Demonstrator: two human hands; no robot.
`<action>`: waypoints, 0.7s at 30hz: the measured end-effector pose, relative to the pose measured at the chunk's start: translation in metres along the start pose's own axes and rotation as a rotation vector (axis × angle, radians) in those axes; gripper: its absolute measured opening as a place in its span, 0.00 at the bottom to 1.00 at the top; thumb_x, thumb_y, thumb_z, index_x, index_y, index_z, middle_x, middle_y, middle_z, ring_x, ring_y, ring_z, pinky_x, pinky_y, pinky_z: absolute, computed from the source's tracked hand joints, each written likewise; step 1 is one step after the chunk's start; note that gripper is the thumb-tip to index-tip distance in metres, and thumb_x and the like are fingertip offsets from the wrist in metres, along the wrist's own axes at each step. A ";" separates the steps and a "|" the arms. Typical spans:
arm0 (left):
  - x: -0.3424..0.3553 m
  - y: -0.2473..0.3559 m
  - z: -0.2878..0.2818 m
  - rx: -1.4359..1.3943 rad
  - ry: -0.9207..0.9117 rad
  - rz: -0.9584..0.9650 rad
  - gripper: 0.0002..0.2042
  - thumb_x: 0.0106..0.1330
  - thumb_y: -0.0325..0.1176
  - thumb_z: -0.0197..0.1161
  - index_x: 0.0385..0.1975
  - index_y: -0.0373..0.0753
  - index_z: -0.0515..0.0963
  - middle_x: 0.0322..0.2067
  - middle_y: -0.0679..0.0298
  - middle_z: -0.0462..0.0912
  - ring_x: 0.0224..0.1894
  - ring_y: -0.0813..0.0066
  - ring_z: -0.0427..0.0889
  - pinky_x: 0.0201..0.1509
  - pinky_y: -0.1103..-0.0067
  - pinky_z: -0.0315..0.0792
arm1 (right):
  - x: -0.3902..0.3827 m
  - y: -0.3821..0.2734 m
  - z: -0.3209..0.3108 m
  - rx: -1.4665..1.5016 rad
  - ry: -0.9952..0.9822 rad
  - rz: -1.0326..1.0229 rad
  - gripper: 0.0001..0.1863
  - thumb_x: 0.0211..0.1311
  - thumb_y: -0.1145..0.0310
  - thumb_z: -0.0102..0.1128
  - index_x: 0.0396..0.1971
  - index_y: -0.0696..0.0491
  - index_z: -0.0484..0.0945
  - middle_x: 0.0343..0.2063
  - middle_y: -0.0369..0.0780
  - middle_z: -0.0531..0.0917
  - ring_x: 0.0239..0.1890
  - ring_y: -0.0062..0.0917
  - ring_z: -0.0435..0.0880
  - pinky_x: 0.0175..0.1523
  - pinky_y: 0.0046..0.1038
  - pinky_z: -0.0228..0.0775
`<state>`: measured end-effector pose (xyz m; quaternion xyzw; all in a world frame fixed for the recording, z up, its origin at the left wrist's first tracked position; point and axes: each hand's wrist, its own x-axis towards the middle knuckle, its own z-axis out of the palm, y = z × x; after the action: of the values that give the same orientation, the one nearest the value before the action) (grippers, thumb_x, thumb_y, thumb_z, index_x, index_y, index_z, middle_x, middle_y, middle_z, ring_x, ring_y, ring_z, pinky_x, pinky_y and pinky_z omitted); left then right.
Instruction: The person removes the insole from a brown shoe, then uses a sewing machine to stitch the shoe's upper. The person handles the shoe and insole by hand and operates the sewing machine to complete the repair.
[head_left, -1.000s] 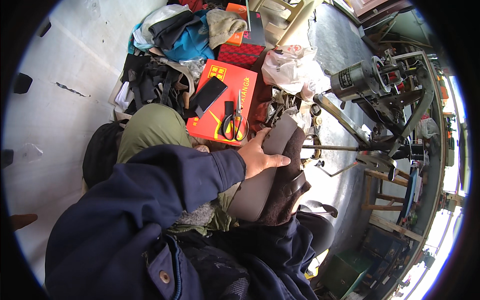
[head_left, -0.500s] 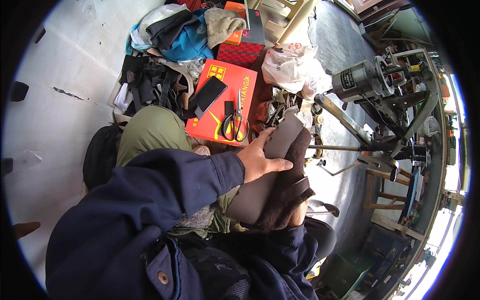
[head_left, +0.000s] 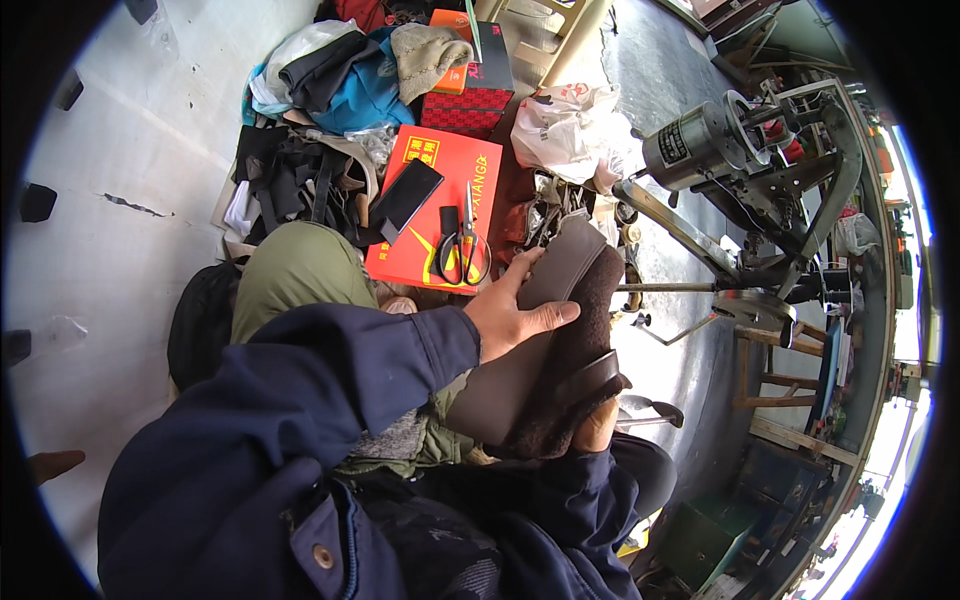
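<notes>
Over my lap I hold a brown leather piece with dark fleece (head_left: 548, 345); its exact kind is unclear. One side is smooth grey-brown leather, the other fuzzy and dark, with a glossy brown strap (head_left: 585, 381) across its lower right. My left hand (head_left: 512, 308) is closed on the smooth part, thumb on top, most fingers behind its left edge. At the lower right, my right hand (head_left: 596, 428) is partly covered by the fleece and strap, its fingers hidden. Beyond my left hand, black-handled scissors (head_left: 462, 255) and a black phone-like slab (head_left: 408, 200) lie on a red box (head_left: 455, 165).
Dark fabric scraps (head_left: 310, 180) and piled clothes (head_left: 350, 85) lie at the far left. White plastic bags (head_left: 568, 125) stand behind. A metal hand-cranked machine (head_left: 740, 170) rises at the right, near a wooden stool (head_left: 785, 365). Another person's hand (head_left: 55, 465) shows at the left edge.
The view has shifted slightly. The leather's upper end is tilted a little more open, and my left thumb has slid slightly down and left with it. Both hands keep their hold.
</notes>
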<state>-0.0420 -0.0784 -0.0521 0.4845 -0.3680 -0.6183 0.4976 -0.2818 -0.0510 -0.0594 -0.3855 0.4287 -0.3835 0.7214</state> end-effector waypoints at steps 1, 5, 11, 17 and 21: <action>0.002 0.000 -0.002 -0.008 0.002 -0.007 0.53 0.60 0.49 0.79 0.75 0.31 0.50 0.66 0.48 0.71 0.69 0.59 0.70 0.73 0.71 0.63 | -0.001 0.000 0.000 0.008 -0.007 0.002 0.34 0.77 0.48 0.52 0.69 0.60 0.67 0.63 0.46 0.77 0.61 0.36 0.79 0.66 0.39 0.73; 0.007 -0.002 -0.006 -0.206 -0.048 -0.035 0.48 0.60 0.46 0.79 0.72 0.31 0.54 0.63 0.50 0.72 0.65 0.61 0.71 0.71 0.71 0.65 | 0.004 0.002 0.012 0.069 -0.011 0.032 0.31 0.77 0.52 0.53 0.69 0.59 0.67 0.62 0.46 0.78 0.60 0.37 0.80 0.64 0.39 0.75; 0.007 -0.005 -0.007 -0.108 0.006 -0.011 0.47 0.57 0.43 0.79 0.71 0.30 0.57 0.61 0.51 0.73 0.63 0.63 0.73 0.70 0.72 0.66 | 0.003 -0.004 0.037 0.446 -0.026 0.084 0.22 0.76 0.65 0.55 0.63 0.61 0.73 0.57 0.47 0.82 0.55 0.38 0.84 0.60 0.39 0.79; 0.005 -0.002 -0.010 -0.046 0.003 -0.030 0.48 0.58 0.44 0.79 0.71 0.29 0.56 0.62 0.48 0.73 0.65 0.61 0.72 0.70 0.71 0.65 | 0.003 -0.009 0.047 0.521 -0.039 0.083 0.24 0.75 0.62 0.55 0.64 0.61 0.72 0.59 0.48 0.80 0.57 0.41 0.82 0.63 0.43 0.77; 0.004 0.001 -0.010 -0.074 -0.027 -0.063 0.49 0.58 0.46 0.78 0.72 0.29 0.54 0.63 0.47 0.73 0.66 0.59 0.72 0.71 0.71 0.65 | 0.003 -0.007 0.042 0.532 -0.102 0.079 0.23 0.75 0.64 0.54 0.64 0.61 0.71 0.58 0.48 0.80 0.57 0.41 0.82 0.63 0.43 0.77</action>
<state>-0.0325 -0.0820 -0.0548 0.4687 -0.3362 -0.6532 0.4906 -0.2440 -0.0473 -0.0406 -0.1840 0.2909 -0.4343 0.8324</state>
